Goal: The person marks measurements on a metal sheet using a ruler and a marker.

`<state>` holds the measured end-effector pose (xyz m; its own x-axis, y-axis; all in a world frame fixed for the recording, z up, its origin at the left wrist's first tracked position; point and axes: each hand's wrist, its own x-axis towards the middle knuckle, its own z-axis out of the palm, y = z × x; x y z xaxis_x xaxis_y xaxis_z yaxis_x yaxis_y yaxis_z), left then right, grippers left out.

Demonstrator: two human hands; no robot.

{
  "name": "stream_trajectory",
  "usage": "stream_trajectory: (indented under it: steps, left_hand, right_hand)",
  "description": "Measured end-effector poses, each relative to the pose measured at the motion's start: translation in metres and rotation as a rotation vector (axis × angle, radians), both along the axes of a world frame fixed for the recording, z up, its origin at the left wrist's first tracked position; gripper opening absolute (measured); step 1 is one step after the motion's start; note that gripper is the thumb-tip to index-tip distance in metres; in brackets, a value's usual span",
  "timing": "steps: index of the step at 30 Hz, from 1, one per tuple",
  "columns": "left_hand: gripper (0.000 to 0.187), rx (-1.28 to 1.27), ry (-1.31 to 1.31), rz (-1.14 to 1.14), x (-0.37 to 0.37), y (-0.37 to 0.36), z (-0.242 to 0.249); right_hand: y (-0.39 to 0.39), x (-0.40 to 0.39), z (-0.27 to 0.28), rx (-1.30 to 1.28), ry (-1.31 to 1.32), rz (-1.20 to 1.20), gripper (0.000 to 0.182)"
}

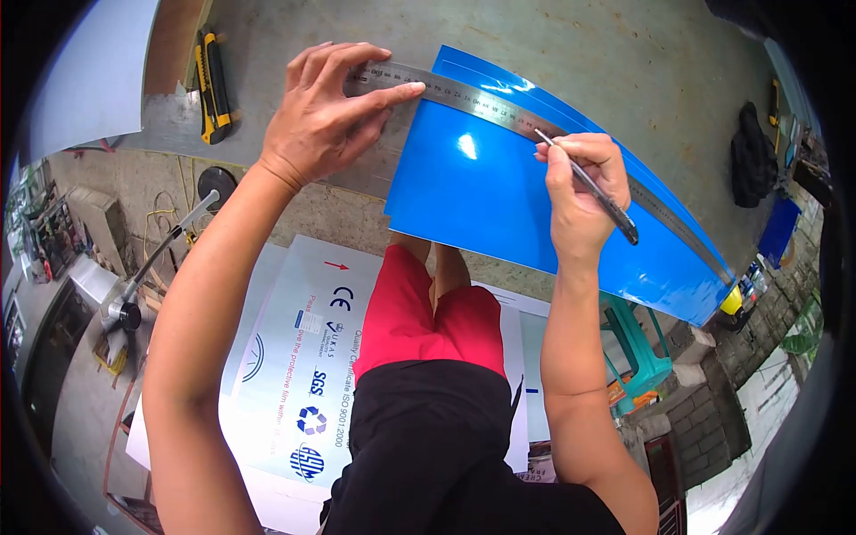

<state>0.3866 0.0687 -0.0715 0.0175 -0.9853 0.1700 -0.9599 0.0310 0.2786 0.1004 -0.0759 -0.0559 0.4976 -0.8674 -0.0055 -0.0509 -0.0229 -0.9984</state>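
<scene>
Left hand (325,120) spreads flat, fingers pinning the steel ruler (499,107) across the blue sheet (499,196) on the desk (580,45) so it can't slip, while the right hand (580,192), grip pinching a pen (588,185), sets its tip against the ruler's edge.

A workshop: worn grey workbench (571,53), yellow utility knife (212,87), printed sheet stock (294,357) on concrete floor.

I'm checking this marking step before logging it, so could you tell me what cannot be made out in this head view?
- Ruler numbers: too small to read.
- Ruler's near end: covered by the left hand.
- Any line drawn on the blue sheet: cannot tell; right hand and pen cover that spot.
- Printed board: partly hidden by the person's legs.
</scene>
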Motion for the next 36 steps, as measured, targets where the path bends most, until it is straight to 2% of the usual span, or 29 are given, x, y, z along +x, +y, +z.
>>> stream_trajectory:
  steps: [3, 6, 13, 15, 19, 22, 36]
  left_hand:
    - [0.054, 0.011, 0.002, 0.007, -0.001, 0.0, 0.0]
    - [0.054, 0.02, 0.004, 0.008, 0.0, 0.001, -0.001]
    - [0.056, 0.025, 0.014, 0.003, 0.0, 0.0, 0.0]
    - [0.057, 0.023, 0.013, 0.007, 0.0, -0.001, 0.0]
    - [0.059, 0.029, 0.021, 0.006, 0.001, 0.0, 0.0]
    - [0.059, 0.033, 0.027, 0.011, 0.0, 0.0, -0.001]
    - [0.057, 0.038, 0.027, 0.016, 0.0, 0.001, -0.003]
  right_hand:
    - [0.007, 0.01, -0.002, 0.008, -0.013, 0.009, 0.017]
    - [0.008, 0.012, -0.007, -0.229, 0.133, 0.14, 0.02]
    - [0.006, 0.024, -0.001, -0.18, 0.18, 0.147, 0.019]
    - [0.005, 0.033, 0.002, -0.233, 0.18, 0.152, 0.018]
    - [0.001, 0.04, -0.011, -0.219, 0.188, 0.161, 0.016]
    - [0.001, 0.042, -0.02, -0.102, 0.153, 0.097, 0.016]
    - [0.0, 0.04, -0.023, -0.204, 0.174, 0.125, 0.016]
